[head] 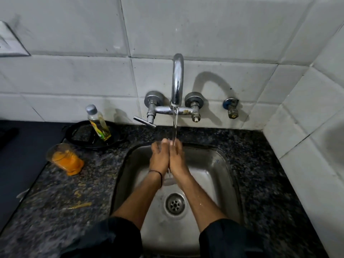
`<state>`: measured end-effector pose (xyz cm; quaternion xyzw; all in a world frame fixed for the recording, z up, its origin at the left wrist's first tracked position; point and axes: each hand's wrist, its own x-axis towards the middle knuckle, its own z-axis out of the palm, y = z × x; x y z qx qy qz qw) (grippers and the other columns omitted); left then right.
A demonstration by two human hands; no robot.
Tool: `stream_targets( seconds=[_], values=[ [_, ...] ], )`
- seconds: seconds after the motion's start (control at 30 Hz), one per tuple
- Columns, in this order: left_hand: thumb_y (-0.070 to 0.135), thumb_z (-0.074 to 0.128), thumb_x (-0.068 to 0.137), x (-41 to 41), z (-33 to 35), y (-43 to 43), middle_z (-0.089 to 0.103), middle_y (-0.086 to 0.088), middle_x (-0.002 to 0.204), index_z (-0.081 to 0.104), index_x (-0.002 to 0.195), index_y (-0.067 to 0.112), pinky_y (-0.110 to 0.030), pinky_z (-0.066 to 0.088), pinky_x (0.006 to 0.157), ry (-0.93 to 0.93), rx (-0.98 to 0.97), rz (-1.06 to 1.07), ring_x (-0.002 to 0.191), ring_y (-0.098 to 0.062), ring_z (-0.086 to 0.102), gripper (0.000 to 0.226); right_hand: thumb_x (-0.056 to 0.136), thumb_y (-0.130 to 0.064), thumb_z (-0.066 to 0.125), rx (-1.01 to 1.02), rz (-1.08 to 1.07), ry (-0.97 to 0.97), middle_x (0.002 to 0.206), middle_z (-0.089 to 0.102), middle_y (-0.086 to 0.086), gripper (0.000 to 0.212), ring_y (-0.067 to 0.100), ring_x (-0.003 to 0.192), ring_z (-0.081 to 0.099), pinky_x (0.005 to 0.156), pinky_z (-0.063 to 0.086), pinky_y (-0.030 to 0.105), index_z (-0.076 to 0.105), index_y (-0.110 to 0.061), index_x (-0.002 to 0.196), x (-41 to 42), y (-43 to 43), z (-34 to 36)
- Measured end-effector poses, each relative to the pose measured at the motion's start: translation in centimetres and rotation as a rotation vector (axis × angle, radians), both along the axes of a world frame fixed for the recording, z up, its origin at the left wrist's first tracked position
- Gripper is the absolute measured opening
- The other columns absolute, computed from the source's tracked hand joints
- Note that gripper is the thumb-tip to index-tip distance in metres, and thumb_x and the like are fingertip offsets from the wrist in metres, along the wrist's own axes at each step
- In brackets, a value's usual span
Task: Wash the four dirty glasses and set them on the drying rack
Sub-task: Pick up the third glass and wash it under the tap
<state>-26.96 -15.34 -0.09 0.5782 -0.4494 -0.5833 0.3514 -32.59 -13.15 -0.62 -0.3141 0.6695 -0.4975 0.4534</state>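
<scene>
My left hand (160,157) and my right hand (177,158) are pressed palm to palm over the steel sink (221,164), fingertips in the water stream (175,127) running from the faucet (177,79). Nothing shows between the palms. One dirty glass (64,159), smeared with orange residue, stands on the granite counter left of the sink, well apart from both hands. No other glass and no drying rack are in view.
A clear bottle of yellowish liquid (98,123) stands in a round black pan (78,135) behind the glass. The tap's lever (144,122) juts left. Yellow scraps (80,204) lie on the counter. The drain (175,203) is uncovered. Tiled walls close the back and right.
</scene>
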Motion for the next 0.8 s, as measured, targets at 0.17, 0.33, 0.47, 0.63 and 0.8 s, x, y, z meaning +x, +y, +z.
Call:
stream_targets(
  seconds=[0.17,0.33,0.47,0.63,0.8],
  values=[
    [0.054,0.038,0.101,0.6,-0.3,3.0,0.043,0.011,0.147,0.027,0.153,0.039,-0.035,0.045,0.104,0.175,-0.072,-0.122,0.128,-0.011,0.050,0.055,0.101,-0.064,0.028,0.131,-0.125,-0.250,0.107,0.070,0.008,0.060,0.026,0.097,0.067,0.077,0.054,0.037,0.063,-0.019,0.120,-1.6,-0.4,1.6],
    [0.064,0.043,0.095,1.1,1.9,1.5,0.074,-0.011,0.108,0.069,0.117,0.018,-0.035,0.060,0.071,0.266,0.277,-0.043,0.091,-0.024,0.072,0.057,0.102,-0.059,0.034,0.112,-0.059,-0.271,0.102,0.070,0.004,0.048,0.018,0.091,0.067,0.074,0.055,0.031,0.063,-0.024,0.115,-1.2,0.5,1.4],
    [0.064,0.030,0.099,0.6,0.8,0.9,0.067,-0.011,0.123,0.065,0.124,0.017,-0.039,0.051,0.096,-0.011,0.117,-0.003,0.107,-0.023,0.064,0.063,0.104,-0.049,0.040,-0.058,-0.005,0.189,0.122,0.062,0.000,0.038,0.019,0.108,0.062,0.092,0.053,0.040,0.041,-0.028,0.135,0.1,0.4,-0.3],
    [0.057,0.036,0.100,0.8,0.6,2.2,0.061,0.003,0.132,0.050,0.139,0.028,-0.030,0.049,0.097,0.208,0.022,-0.104,0.112,-0.009,0.061,0.050,0.097,-0.056,0.052,0.021,-0.162,-0.307,0.108,0.071,0.008,0.043,0.019,0.092,0.070,0.065,0.054,0.028,0.060,-0.021,0.119,-1.4,0.9,1.8],
    [0.062,0.029,0.100,1.2,1.1,1.3,0.076,-0.011,0.103,0.072,0.114,0.019,-0.045,0.055,0.093,0.193,0.212,-0.095,0.096,-0.026,0.072,0.062,0.103,-0.058,0.033,0.052,-0.187,-0.353,0.116,0.069,0.011,0.046,0.021,0.095,0.068,0.073,0.055,0.033,0.064,-0.026,0.116,-1.2,1.6,1.3]
  ],
)
